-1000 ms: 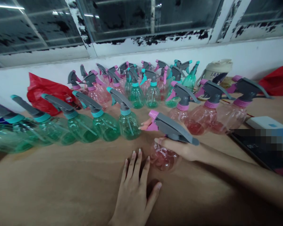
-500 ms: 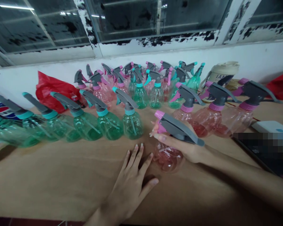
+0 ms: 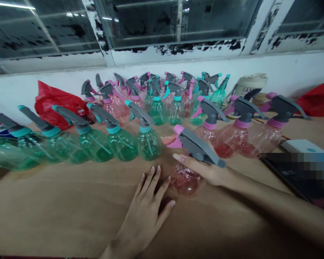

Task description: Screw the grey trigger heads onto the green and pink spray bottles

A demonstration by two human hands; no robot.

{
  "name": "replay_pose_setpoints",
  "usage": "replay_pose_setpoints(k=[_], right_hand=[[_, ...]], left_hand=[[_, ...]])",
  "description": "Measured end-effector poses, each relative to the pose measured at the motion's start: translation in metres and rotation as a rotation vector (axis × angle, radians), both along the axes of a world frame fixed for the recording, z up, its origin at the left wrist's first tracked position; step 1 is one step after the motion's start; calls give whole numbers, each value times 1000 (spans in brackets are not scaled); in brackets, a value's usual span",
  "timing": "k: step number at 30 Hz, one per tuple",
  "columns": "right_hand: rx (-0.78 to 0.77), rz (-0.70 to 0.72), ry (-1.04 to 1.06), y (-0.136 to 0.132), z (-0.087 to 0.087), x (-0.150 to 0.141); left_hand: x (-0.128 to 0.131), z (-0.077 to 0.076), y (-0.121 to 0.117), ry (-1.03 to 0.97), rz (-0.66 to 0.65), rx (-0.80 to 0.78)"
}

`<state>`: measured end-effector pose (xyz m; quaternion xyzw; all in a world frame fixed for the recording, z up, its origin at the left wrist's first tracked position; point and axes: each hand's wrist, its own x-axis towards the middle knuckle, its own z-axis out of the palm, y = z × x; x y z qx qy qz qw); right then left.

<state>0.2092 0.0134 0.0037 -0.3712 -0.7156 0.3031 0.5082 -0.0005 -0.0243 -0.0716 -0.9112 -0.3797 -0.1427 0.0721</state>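
Observation:
A pink spray bottle (image 3: 187,180) with a grey and pink trigger head stands upright on the table. My right hand (image 3: 205,167) is around its neck, the thumb in front and straight; a fingertip shows beyond the pink trigger, and the other fingers are hidden behind the head. My left hand (image 3: 147,205) lies flat on the table with fingers spread, just left of the bottle's base, holding nothing. Close behind it is the end green spray bottle (image 3: 149,145) of a row. Beyond my right hand stand pink spray bottles (image 3: 244,140).
More green and pink bottles (image 3: 158,109) crowd the back near the wall. A red plastic bag (image 3: 58,106) lies at left, another red bag (image 3: 317,100) at right. A white box (image 3: 302,147) and a dark flat device (image 3: 294,183) are at right.
My right thumb and fingertip have spread further apart at the bottle's neck. The bottle and my left hand keep their places while the whole view shifts slightly.

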Motion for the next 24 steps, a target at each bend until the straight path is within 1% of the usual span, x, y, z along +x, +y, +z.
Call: replay_pose_setpoints(k=[3, 5, 9, 15, 20, 24], right_hand=[[22, -2, -11, -2, 4, 0], [32, -3, -10, -2, 5, -1], [26, -22, -31, -1, 2, -2], [-25, -35, -50, -2, -5, 2], [30, -15, -85, -2, -6, 4], [-2, -26, -78, -1, -8, 4]], left_hand=[[2, -4, -3, -8, 13, 24], [5, -8, -6, -15, 46, 46], [11, -13, -12, -25, 92, 69], [12, -11, -13, -20, 83, 59], [11, -11, -13, -44, 80, 72], [11, -12, -12, -41, 85, 66]])
